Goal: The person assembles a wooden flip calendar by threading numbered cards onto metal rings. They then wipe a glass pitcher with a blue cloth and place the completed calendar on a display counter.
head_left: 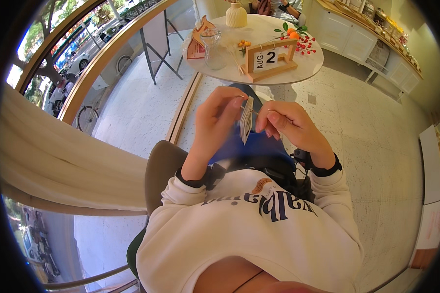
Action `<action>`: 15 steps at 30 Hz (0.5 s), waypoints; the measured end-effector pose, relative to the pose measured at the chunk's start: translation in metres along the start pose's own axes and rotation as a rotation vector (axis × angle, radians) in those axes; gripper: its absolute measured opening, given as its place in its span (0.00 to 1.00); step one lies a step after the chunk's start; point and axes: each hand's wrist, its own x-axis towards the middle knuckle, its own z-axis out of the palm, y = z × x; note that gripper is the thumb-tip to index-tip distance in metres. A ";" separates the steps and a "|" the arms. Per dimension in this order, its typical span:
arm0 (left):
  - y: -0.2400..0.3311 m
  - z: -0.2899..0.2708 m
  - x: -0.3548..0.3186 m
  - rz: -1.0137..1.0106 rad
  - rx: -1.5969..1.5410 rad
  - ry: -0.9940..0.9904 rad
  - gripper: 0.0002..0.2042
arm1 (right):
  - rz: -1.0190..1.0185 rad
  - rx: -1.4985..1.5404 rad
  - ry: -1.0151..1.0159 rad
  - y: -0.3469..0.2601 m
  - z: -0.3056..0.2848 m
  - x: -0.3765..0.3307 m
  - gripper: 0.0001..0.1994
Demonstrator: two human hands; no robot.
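Note:
Above my lap hangs a small stack of white cards (247,126), seen nearly edge-on between my two hands. A thin metal ring or wire runs through its upper part. My left hand (214,119) is closed in a pinch at the top of the stack, thumb and forefinger on the ring. My right hand (293,124) is also closed, its fingertips pinching the other side of the thin ring. On the table beyond, a wooden flip-calendar stand (269,61) carries two white cards hung from small rings.
The round white table (220,73) holds a clear glass vase (213,49), a cream vase (236,15), an orange-and-white sign (196,46) and red-berry sprigs (305,44). Another person sits behind it. A curtain (73,161) and windows are at left; white cabinets (349,36) stand far right.

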 end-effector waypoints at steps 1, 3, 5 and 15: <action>0.004 0.001 0.001 -0.010 0.031 0.008 0.07 | -0.014 0.001 0.010 0.000 0.001 0.000 0.18; 0.010 0.001 0.003 -0.029 0.091 0.023 0.07 | -0.017 0.073 0.052 -0.001 0.004 0.001 0.15; 0.008 -0.003 0.002 -0.041 0.133 0.010 0.08 | -0.039 0.121 0.087 -0.002 0.007 0.003 0.15; 0.008 0.002 0.004 -0.045 -0.164 0.029 0.08 | -0.088 0.135 0.057 0.005 0.008 0.005 0.18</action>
